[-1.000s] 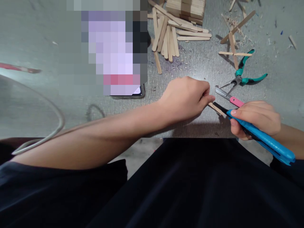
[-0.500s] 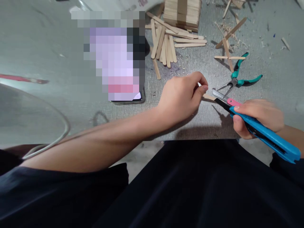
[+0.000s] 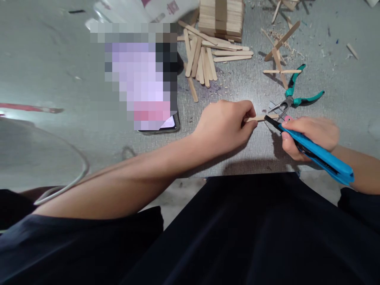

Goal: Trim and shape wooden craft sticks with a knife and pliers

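Note:
Between the thumb and fingers of my left hand [image 3: 227, 122], a thin wooden craft stick [image 3: 261, 118] is pinched, its free end pointing right. My right hand [image 3: 314, 136] is closed around a blue-handled cutter [image 3: 320, 152] with a black jaw, a pink part and a silver blade. The stick's free end reaches past the tip of the black jaw, between it and the silver blade. Just beyond the cutter lie needle-nose pliers [image 3: 288, 102] with teal grips, their jaws spread. Fingers of both hands partly hide what they grip.
Loose craft sticks [image 3: 204, 59] lie before a banded bundle of sticks [image 3: 221, 18]. A small stick structure [image 3: 280, 59] stands behind the pliers amid shavings. A phone [image 3: 175, 124], partly blurred out, a plastic bag [image 3: 166, 10], a red-handled brush [image 3: 32, 107] and a cable [image 3: 80, 158] are leftward.
My right hand has shifted left and slightly away with the cutter, and its blade and black jaw are wider apart. The stick now overlaps the jaw tip. My left hand keeps its pinch.

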Motion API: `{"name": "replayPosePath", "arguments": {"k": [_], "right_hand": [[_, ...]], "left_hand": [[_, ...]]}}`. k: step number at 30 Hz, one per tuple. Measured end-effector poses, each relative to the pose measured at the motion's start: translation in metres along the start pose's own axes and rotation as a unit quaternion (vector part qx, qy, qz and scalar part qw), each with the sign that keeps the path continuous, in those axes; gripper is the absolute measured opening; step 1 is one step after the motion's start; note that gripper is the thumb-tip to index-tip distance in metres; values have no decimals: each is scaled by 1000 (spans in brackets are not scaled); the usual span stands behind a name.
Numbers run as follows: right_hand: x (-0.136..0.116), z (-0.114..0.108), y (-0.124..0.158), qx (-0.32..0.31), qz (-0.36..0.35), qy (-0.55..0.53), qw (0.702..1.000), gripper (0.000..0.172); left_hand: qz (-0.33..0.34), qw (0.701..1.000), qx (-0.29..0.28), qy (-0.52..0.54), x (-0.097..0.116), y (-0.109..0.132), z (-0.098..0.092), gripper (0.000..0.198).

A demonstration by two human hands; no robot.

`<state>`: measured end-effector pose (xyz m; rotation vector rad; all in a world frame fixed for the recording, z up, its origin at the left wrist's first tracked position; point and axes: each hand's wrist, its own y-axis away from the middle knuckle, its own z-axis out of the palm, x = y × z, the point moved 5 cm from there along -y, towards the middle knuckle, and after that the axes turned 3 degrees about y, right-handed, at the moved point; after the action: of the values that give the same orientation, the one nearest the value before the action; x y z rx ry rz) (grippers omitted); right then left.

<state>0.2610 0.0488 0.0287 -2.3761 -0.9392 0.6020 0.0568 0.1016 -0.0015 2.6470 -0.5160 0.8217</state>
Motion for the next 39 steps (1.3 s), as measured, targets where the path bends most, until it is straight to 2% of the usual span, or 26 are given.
{"name": "replayPosePath", "arguments": {"k": [6,13,24,32,39], "right_hand": [[-7,-1,0,-3,9,15,1000,19],[-9,2,-3,-17,5,48,999,10],[-12,2,-3,-10,2,54,998,12],[-11,4,-3,-34,-1,57,998,12],[-16,-1,-2,-47,4,58,997,9]], "left_hand": [[7,999,5,-44,0,3,4,27],[13,997,19,-73,3,7,8,30],[29,996,24,-87,4,9,11,33],[67,990,37,-120,5,9,13,36],[58,990,37,-119,2,6,11,32]]}}
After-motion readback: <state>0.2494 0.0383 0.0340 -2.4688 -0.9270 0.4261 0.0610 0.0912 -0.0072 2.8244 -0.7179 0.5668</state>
